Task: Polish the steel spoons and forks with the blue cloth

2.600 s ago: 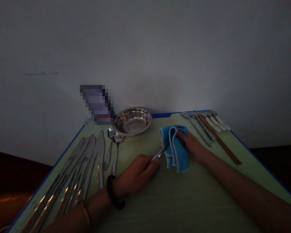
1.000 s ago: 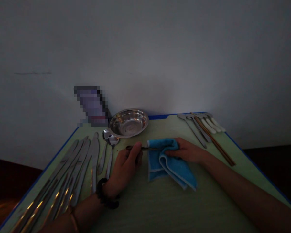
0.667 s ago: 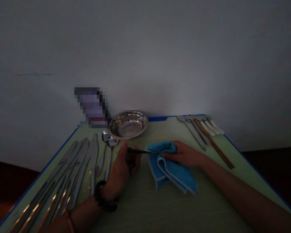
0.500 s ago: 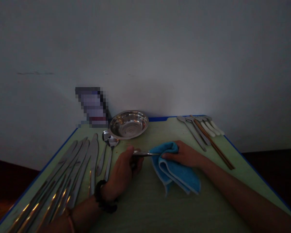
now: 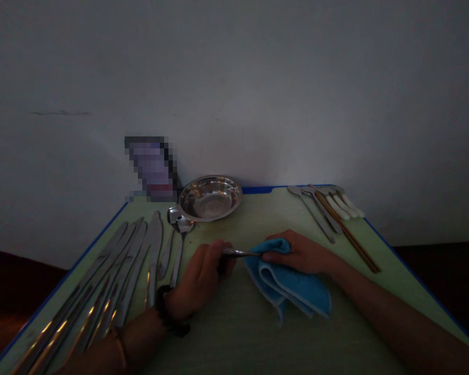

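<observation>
My left hand [image 5: 207,271], with a dark beaded bracelet at the wrist, is closed around one end of a shiny metal utensil [image 5: 240,253]. The utensil lies nearly level, above the middle of the table. Its other end disappears into a blue cloth [image 5: 297,286] with a pale stitched edge, so its kind cannot be made out. Fingers of my right hand [image 5: 300,252] are closed on the cloth, pinching it around the utensil. The cloth's loose folds hang below that hand.
Several table knives [image 5: 113,276] lie on the left of the green table [image 5: 234,333]. Two spoons [image 5: 183,226] rest beside a steel bowl [image 5: 211,200]. A blurred-out phone-like object [image 5: 152,169] leans on the wall. At right are chopsticks [image 5: 347,229], a long-handled utensil [image 5: 315,213] and several white-handled utensils [image 5: 338,205].
Both hands have shifted slightly right with the utensil and the cloth. Less of the utensil shows between them, and the cloth's folds hang a little farther right. The camera view has moved slightly.
</observation>
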`<state>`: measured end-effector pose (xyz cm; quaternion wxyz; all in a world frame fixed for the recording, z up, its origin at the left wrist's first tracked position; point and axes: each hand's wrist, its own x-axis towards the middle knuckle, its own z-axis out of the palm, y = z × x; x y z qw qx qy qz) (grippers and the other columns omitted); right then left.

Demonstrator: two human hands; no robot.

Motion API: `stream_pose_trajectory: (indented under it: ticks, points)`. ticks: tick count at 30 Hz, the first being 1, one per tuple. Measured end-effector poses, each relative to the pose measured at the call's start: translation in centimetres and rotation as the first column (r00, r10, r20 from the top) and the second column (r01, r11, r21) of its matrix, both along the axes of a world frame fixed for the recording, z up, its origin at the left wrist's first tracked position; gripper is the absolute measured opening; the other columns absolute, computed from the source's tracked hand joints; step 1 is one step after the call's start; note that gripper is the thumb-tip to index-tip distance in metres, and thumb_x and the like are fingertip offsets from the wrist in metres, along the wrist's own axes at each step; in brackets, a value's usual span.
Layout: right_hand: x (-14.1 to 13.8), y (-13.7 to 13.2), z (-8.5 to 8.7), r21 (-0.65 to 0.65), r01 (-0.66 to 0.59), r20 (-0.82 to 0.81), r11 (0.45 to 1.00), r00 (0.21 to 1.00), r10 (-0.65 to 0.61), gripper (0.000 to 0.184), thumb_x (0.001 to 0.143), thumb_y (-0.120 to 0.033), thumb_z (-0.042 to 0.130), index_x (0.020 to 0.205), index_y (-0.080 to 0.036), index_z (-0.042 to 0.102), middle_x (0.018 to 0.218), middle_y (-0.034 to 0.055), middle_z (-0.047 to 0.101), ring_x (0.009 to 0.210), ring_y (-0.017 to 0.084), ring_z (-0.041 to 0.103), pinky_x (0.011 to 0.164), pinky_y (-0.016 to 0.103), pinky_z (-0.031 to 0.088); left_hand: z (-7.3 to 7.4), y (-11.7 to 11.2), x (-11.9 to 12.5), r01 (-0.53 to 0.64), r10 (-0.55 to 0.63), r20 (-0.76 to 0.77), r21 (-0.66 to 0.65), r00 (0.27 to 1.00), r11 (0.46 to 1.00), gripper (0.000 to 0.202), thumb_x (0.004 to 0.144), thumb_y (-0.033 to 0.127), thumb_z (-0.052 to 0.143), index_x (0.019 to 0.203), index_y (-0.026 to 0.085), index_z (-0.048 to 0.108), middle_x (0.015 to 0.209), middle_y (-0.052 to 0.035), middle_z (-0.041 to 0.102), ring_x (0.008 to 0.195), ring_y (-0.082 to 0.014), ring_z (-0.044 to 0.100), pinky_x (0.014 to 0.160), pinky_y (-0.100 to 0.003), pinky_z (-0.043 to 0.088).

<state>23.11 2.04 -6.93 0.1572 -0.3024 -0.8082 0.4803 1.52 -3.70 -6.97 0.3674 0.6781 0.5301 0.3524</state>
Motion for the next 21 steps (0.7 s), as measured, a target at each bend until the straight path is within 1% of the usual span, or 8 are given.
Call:
stream_pose_trajectory:
  ticks: [1,2,6,9,11,14,19,21]
  points:
    - [0.1,0.1,0.1,-0.03,-0.024,0.0,0.999,1.0,0.024,0.025,0.08,-0.041,0.049,0.077,-0.018,0.058,0.062,-0.0036,0.053,0.057,0.009,0.048,0.053,0.021,0.039,0.1,0.2,0.1,-0.039,0.04,0.028,-0.036,0.999,0.999,0.048,0.089,0.036,0.017,0.051,0.02,0.043,0.044,0.0036,0.04,0.04,-0.0106,0.038,0.042,-0.024,0.029]
    - [0.2,0.2,0.1,-0.059,-0.049,0.004,0.997,0.999,0.05,0.024,0.081,-0.04,0.049,0.079,-0.018,0.059,0.064,-0.0032,0.054,0.057,0.009,0.048,0.053,0.021,0.04,0.1,0.3,0.2,-0.055,0.058,0.051,-0.062,0.997,0.997,0.048,0.088,0.036,0.017,0.05,0.02,0.042,0.043,0.0035,0.04,0.04,-0.0105,0.037,0.041,-0.023,0.029]
    - [0.7,0.7,0.1,-0.156,-0.116,0.004,0.981,0.993,0.118,0.022,0.081,-0.035,0.048,0.087,-0.017,0.06,0.07,-0.0014,0.058,0.059,0.009,0.05,0.055,0.021,0.043,0.7,0.4,0.5,-0.053,0.059,0.063,-0.099,0.996,0.994,0.049,0.085,0.039,0.019,0.048,0.02,0.044,0.041,0.0035,0.039,0.039,-0.0102,0.037,0.042,-0.023,0.03]
    - [1.0,0.9,-0.2,-0.232,-0.126,-0.018,0.964,0.992,0.126,0.023,0.079,-0.033,0.051,0.091,-0.016,0.062,0.075,0.0001,0.061,0.06,0.009,0.052,0.056,0.021,0.045,1.0,0.3,0.6,-0.056,0.063,0.058,-0.113,0.996,0.992,0.048,0.083,0.042,0.021,0.047,0.02,0.044,0.041,0.0035,0.039,0.039,-0.0102,0.036,0.041,-0.023,0.03]
    - [1.1,0.9,-0.4,-0.264,-0.111,-0.036,0.958,0.994,0.105,0.025,0.078,-0.031,0.053,0.094,-0.016,0.063,0.076,0.0005,0.063,0.059,0.009,0.053,0.057,0.022,0.046,0.9,0.2,0.6,-0.05,0.056,0.058,-0.107,0.997,0.993,0.048,0.083,0.041,0.02,0.047,0.02,0.043,0.04,0.0036,0.038,0.039,-0.0103,0.036,0.041,-0.023,0.03]
    - [0.9,0.7,-0.4,-0.273,-0.082,-0.059,0.959,0.996,0.068,0.028,0.077,-0.031,0.053,0.098,-0.017,0.064,0.076,0.0003,0.065,0.06,0.009,0.054,0.058,0.021,0.047,0.6,0.2,0.4,-0.046,0.049,0.03,-0.086,0.998,0.995,0.048,0.085,0.037,0.019,0.048,0.02,0.044,0.04,0.0038,0.038,0.039,-0.0106,0.036,0.042,-0.023,0.03]
    - [0.6,0.7,-0.4,-0.214,-0.048,-0.035,0.976,0.999,0.041,0.027,0.078,-0.036,0.054,0.092,-0.016,0.065,0.074,-0.0007,0.064,0.061,0.009,0.054,0.059,0.021,0.046,0.2,0.4,0.2,-0.071,0.07,-0.02,-0.095,0.997,0.993,0.048,0.086,0.037,0.019,0.049,0.02,0.045,0.041,0.0037,0.04,0.041,-0.0111,0.038,0.043,-0.024,0.03]
    - [0.5,0.8,-0.6,-0.225,-0.026,-0.041,0.974,0.999,0.017,0.027,0.078,-0.037,0.054,0.089,-0.015,0.065,0.071,-0.0007,0.063,0.059,0.008,0.053,0.057,0.02,0.045,0.3,0.4,0.2,-0.048,0.048,-0.007,-0.09,0.999,0.995,0.046,0.085,0.036,0.021,0.05,0.02,0.046,0.043,0.0037,0.041,0.042,-0.0111,0.039,0.045,-0.023,0.031]
